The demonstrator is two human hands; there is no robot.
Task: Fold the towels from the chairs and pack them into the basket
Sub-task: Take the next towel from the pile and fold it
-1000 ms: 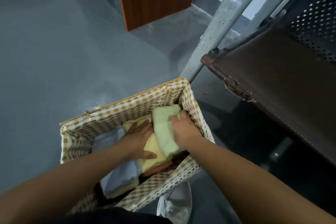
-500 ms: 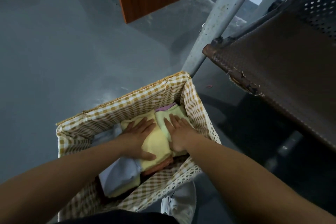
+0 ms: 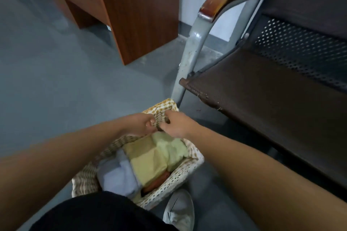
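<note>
At the twelve-o'clock rim of the basket (image 3: 189, 173), the left hand (image 3: 139, 124) and right hand (image 3: 177, 124) curl their fingers, seemingly pinching the checked liner (image 3: 166, 108); folded towels (image 3: 150, 159) lie inside.

The one camera is riding on the person's head, looking forward and steeply down along both forearms. It is sitting close above the work, so the left hand (image 3: 139, 124) and right hand (image 3: 177, 125) are landing near mid-picture, fingers pinching the far rim of the basket (image 3: 179, 179). Nearer the wearer than the fingers, it is taking in the basket's inside, a dark trouser leg (image 3: 103, 212) and a pale shoe (image 3: 178, 210). Beyond the fingers it is catching grey floor (image 3: 56, 90) and a wooden cabinet (image 3: 139, 15), and to their right, the chair (image 3: 262, 99).
</note>
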